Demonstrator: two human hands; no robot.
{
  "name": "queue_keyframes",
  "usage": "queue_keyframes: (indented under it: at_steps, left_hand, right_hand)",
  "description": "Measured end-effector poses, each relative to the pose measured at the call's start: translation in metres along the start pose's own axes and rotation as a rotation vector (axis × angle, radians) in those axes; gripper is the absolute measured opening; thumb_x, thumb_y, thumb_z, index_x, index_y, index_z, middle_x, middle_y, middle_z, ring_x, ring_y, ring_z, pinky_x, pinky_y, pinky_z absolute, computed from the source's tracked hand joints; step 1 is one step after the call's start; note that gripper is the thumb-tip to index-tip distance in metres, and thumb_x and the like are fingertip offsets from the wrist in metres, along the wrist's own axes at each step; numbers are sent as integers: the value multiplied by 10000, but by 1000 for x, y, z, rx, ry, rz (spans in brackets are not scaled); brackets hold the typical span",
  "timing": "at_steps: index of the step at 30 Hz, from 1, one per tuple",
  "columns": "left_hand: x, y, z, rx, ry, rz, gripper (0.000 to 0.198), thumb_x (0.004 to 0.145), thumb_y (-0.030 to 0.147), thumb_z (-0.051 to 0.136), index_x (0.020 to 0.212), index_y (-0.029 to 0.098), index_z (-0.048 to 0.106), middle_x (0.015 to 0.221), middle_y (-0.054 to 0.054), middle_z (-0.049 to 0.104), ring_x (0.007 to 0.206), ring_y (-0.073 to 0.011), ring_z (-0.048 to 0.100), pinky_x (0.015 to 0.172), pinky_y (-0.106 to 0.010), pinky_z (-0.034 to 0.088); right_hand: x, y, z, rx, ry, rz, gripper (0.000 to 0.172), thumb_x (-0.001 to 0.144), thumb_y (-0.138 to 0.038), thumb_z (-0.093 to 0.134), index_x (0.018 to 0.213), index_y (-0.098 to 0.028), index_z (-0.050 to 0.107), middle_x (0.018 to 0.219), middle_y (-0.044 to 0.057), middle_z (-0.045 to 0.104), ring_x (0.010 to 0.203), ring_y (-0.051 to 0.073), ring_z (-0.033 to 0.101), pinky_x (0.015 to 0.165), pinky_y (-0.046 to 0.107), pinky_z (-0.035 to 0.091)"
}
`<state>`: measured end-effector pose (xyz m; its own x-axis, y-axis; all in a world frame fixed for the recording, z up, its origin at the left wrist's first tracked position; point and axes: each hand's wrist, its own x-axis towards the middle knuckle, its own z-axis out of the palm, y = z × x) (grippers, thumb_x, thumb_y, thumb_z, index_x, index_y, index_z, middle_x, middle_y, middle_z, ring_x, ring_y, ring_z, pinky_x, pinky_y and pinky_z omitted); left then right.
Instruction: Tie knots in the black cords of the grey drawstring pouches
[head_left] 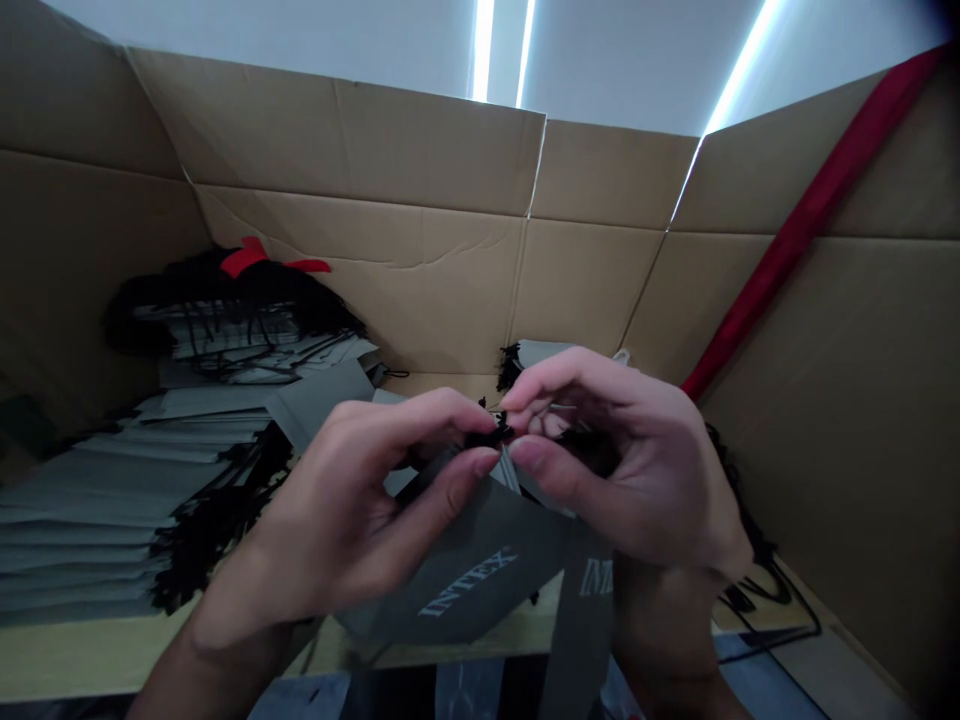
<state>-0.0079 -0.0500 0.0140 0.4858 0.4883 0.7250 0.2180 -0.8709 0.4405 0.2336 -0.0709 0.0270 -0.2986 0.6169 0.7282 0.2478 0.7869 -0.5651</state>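
Observation:
Close together above the work surface, my left hand point(390, 490) and my right hand point(622, 460) meet fingertip to fingertip. Both pinch a small bunch of black cord point(491, 435), partly hidden by the fingers. Below them hangs a grey fabric piece point(465, 570), probably a pouch, printed with white INTEX lettering. A second grey piece point(581, 610) with the same lettering dangles under my right hand. More black cord shows within the curled fingers of my right hand; what else they hold is hidden.
On the left lie stacked grey pieces point(112, 500) with black cord ends. Behind them stands another pile point(255, 340), topped with black cords and red strips. Cardboard walls point(420, 280) enclose the back and sides. A red strip point(810, 220) runs down the right wall; black cords point(780, 590) lie below.

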Motion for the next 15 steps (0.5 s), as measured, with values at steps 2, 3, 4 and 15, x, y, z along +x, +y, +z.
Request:
queue_keyframes:
  at_steps: [2, 3, 4, 15]
  left_hand:
    - [0, -1, 0, -9, -9, 5, 101, 1111, 144, 749, 1152, 199, 823, 892, 54, 878, 662, -62, 700, 589, -172, 488]
    - [1, -1, 0, -12, -12, 7, 101, 1112, 141, 749, 1148, 199, 824, 890, 50, 880, 665, -67, 707, 595, -174, 495]
    - [2, -1, 1, -16, -17, 2, 101, 1113, 141, 747, 1143, 198, 825, 892, 44, 883, 676, -73, 724, 609, -175, 510]
    - [-7, -12, 3, -10, 76, -20, 111, 1066, 203, 820, 1133, 241, 900, 1007, 5, 928, 826, -140, 830, 757, -213, 633]
  right_hand:
    - [0, 2, 0, 27, 3, -20, 209, 952, -91, 914, 1086, -217, 814, 892, -34, 809, 716, 105, 709, 631, 212, 576]
    - [0, 2, 0, 21, 0, -14, 185, 968, -97, 912, 1071, -219, 817, 885, -34, 805, 723, 108, 711, 649, 214, 585]
    - [0, 3, 0, 10, -5, 2, 159, 986, -110, 913, 1046, -222, 818, 869, -36, 798, 722, 111, 709, 661, 218, 592]
    - [-1, 6, -2, 71, 5, 52, 258, 947, -214, 1058, 1074, -233, 833, 931, -18, 810, 768, 133, 740, 682, 221, 616]
